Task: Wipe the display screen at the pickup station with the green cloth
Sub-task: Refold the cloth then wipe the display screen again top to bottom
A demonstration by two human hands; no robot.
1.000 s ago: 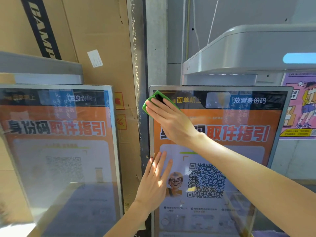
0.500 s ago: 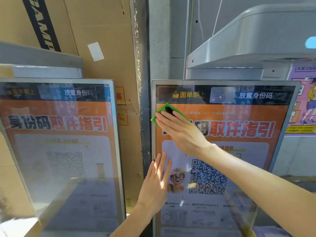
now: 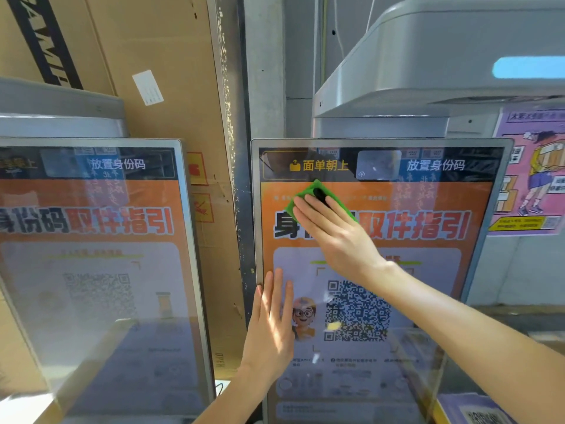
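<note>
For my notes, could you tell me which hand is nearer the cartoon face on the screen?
Left. The left hand lies flat right beside the cartoon face; the right hand presses the green cloth well above it.

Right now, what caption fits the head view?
Right hand presses the green cloth on the display screen; left hand rests flat below.

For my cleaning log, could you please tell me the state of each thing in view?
Right screen, lit, cloth on its upper part.
Left screen, lit, untouched.
Green cloth, pressed flat against right screen.
Right hand, flat, pressing the cloth.
Left hand, flat, fingers on right screen's left edge.
Blue light, on.
</note>
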